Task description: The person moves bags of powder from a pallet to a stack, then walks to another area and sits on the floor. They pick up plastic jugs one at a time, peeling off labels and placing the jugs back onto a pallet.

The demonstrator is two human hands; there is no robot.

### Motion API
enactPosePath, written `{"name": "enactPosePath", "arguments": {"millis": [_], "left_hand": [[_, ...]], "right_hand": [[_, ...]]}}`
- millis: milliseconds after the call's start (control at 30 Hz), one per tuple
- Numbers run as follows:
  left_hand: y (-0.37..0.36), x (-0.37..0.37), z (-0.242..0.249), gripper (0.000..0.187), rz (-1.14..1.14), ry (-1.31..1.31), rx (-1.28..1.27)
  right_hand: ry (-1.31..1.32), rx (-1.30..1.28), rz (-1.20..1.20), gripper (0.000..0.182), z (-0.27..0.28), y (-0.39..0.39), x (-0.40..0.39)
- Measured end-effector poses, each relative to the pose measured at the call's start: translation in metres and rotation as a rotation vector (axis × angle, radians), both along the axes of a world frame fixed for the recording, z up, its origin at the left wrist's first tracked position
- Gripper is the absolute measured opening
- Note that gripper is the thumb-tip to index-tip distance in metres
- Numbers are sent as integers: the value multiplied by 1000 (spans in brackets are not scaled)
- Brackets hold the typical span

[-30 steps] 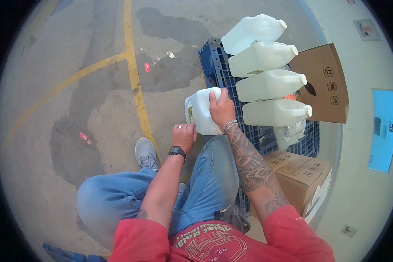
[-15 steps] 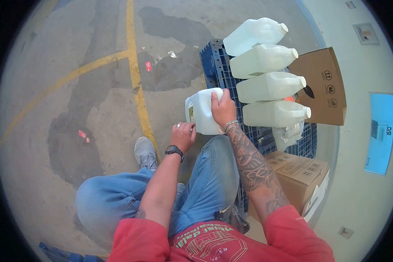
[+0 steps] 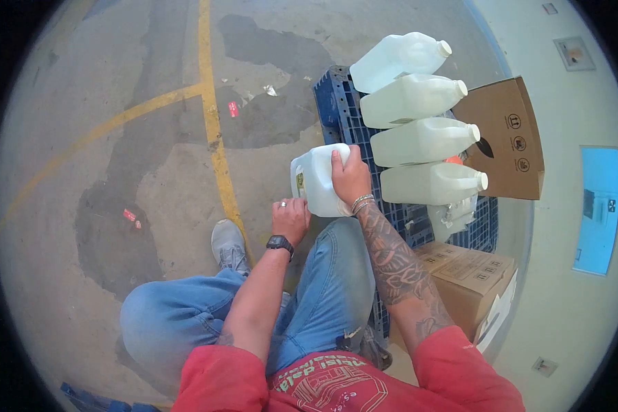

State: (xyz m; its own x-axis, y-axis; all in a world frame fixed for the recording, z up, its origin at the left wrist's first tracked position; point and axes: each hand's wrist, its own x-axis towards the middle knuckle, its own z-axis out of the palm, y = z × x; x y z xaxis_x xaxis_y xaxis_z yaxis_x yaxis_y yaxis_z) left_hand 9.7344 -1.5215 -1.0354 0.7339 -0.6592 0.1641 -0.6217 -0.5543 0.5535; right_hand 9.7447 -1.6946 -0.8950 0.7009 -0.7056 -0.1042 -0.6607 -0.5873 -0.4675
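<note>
A white translucent plastic jug (image 3: 321, 180) is tipped over above my knee, with its base turned away from me. My right hand (image 3: 351, 174) is closed around its right side, thumb on top. On the jug's left face is a small yellow-green label (image 3: 300, 182). My left hand (image 3: 291, 218) is at the lower left edge of the jug, just below that label, with its fingers curled together. What the left fingertips pinch, if anything, is hidden.
Several similar capped jugs (image 3: 419, 143) lie in a row on a blue plastic pallet (image 3: 336, 103) to the right. An open cardboard box (image 3: 505, 137) is behind them; another carton (image 3: 463, 271) is nearer. Red scraps (image 3: 233, 109) litter the concrete floor.
My left hand has turned slightly and its fingers have drawn in at the jug's lower edge. The jug and my right hand have barely moved.
</note>
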Motion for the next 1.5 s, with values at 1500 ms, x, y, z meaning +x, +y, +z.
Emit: {"name": "enactPosePath", "arguments": {"millis": [1500], "left_hand": [[19,28,-18,28,125,757,-277]], "right_hand": [[26,24,5,42,1,-5,-1]]}}
